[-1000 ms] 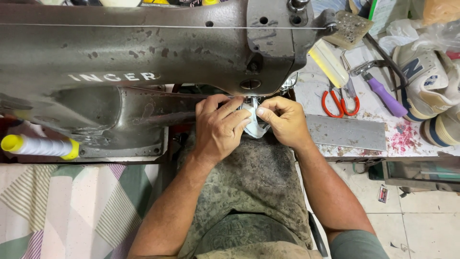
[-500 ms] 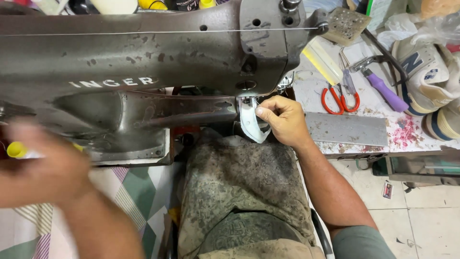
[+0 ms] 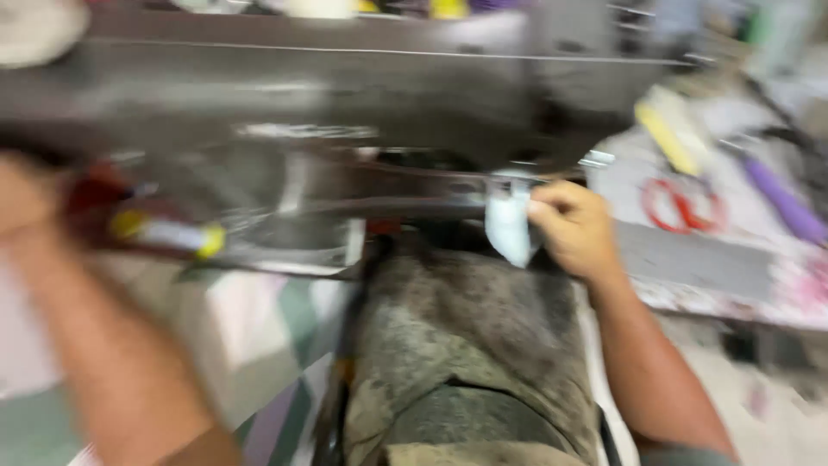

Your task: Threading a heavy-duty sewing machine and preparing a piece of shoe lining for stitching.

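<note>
Steadiness at the right hand (image 3: 576, 229) matters most in the work shown: its fingers pinch the small pale, whitish-blue piece of fabric-like material (image 3: 509, 226) by the right edge, and the pinch probably wants to stay firm but light, so the piece lies flat where it hangs just under the head of the dark grey metal sewing machine (image 3: 345, 95). Keeping fingertips to the side of the needle area, not beneath it, seems the safe way, though blur hides the needle itself.

Nearest the camera, below the grip, lies the worn mottled grey-green cloth (image 3: 470, 345) over the person's lap. The right forearm rises from the lower right, wrist fairly straight, knuckles up, thumb side toward the piece. Far to the left of the grip, the left hand (image 3: 21, 194) is raised at the frame's edge, badly blurred; whether it grasps anything I cannot tell. Near it sits a yellow-ended thread spool (image 3: 168, 233). Beyond the grip to the right, red-handled scissors (image 3: 681, 203) rest on the cluttered table (image 3: 699, 267).
</note>
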